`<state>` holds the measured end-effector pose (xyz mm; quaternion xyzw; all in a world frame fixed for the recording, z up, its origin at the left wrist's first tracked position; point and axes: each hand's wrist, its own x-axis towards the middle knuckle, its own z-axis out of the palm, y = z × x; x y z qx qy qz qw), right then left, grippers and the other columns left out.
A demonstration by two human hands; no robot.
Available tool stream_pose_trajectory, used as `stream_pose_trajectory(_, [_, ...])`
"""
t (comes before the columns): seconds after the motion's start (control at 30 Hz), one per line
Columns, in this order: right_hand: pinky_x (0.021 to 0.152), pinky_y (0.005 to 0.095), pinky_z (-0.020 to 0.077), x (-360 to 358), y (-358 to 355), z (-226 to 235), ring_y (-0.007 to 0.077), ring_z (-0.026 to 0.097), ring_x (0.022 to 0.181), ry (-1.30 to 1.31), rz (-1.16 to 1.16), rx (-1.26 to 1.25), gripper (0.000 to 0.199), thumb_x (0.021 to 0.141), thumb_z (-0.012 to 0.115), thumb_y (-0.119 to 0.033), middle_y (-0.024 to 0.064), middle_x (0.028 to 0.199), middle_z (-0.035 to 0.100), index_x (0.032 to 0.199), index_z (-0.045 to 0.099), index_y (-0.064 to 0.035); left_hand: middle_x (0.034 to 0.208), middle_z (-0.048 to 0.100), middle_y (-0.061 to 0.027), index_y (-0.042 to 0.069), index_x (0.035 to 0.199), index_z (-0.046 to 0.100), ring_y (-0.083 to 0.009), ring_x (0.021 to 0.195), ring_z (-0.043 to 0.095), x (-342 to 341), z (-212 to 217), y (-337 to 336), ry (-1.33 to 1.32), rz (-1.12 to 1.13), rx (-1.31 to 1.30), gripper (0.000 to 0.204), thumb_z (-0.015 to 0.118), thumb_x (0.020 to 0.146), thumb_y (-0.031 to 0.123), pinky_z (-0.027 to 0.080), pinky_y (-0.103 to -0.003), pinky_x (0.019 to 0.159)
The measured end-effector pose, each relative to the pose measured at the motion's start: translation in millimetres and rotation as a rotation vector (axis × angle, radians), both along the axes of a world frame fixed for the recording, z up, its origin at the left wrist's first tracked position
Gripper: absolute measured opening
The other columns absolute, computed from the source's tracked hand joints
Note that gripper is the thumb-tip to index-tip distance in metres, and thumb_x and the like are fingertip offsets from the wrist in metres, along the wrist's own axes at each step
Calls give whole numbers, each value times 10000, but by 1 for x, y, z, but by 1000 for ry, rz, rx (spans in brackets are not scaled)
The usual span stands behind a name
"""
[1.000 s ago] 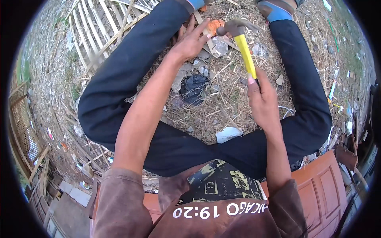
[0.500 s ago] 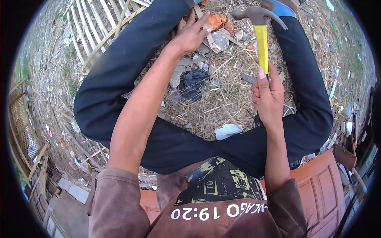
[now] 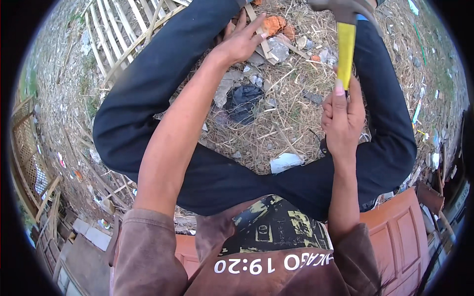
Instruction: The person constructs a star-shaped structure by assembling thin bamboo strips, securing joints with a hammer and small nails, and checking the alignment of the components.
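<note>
My right hand (image 3: 343,111) is wrapped round the handle of a claw hammer (image 3: 346,47), thumb along the grip. The handle is yellow with a dark lower end, and the grey metal head is raised at the top of the view. Toward the far middle, my left hand (image 3: 242,43) has its fingers spread. Its index finger and thumb lie across a thin wooden slat (image 3: 267,48) on the ground. Beside these fingers sits an orange broken brick lump (image 3: 272,24), with a grey stone (image 3: 279,50) just nearer.
Between my bent legs lie dry straw, a crumpled black plastic bag (image 3: 243,103) and a white scrap (image 3: 286,163). A lattice of pale bamboo strips (image 3: 111,32) lies at the far left. A reddish panelled door (image 3: 395,241) is behind me at the lower right.
The hammer has moved to the right and farther up the view with my right hand, its head now partly past the edge. My left hand stays nearly in place on the slat.
</note>
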<state>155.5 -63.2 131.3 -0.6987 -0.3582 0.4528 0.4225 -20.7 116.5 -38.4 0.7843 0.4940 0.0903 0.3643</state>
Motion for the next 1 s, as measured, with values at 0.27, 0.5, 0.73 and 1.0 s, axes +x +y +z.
stream_pose_trajectory(0.27, [520,270,390,-3,-13,-21,79,476,580,-206,86,-87,363,1029,472,-237,8,680,484,1311,508,-11,1629,41,-131,429,1510,245,-450,1470,-35,-1,-1,2,-10,-14,2,564,434,984,500,70,-585,1170])
stream_pose_trajectory(0.5, [560,344,426,-13,-13,-44,185,549,586,-373,141,-53,350,1019,491,-238,118,688,556,1285,506,-11,1624,35,-153,423,1510,251,-476,1461,-20,5,8,3,65,-6,-45,558,430,987,491,83,-564,1178])
stream_pose_trajectory(0.73, [442,168,269,-10,5,-7,-8,336,516,226,-100,66,307,1040,469,-250,-72,656,391,1293,498,-77,1623,-1,-162,434,1512,238,-476,1459,-57,-1,8,2,37,-10,-54,580,453,978,506,61,-578,1170])
stream_pose_trajectory(1.0, [387,182,271,-9,-34,-48,11,338,455,312,-106,-323,256,1043,441,-236,-48,642,405,1249,487,-90,1623,-53,-159,482,1486,278,-451,1460,-127,-2,13,0,-47,-22,-154,620,556,932,511,24,-590,1157])
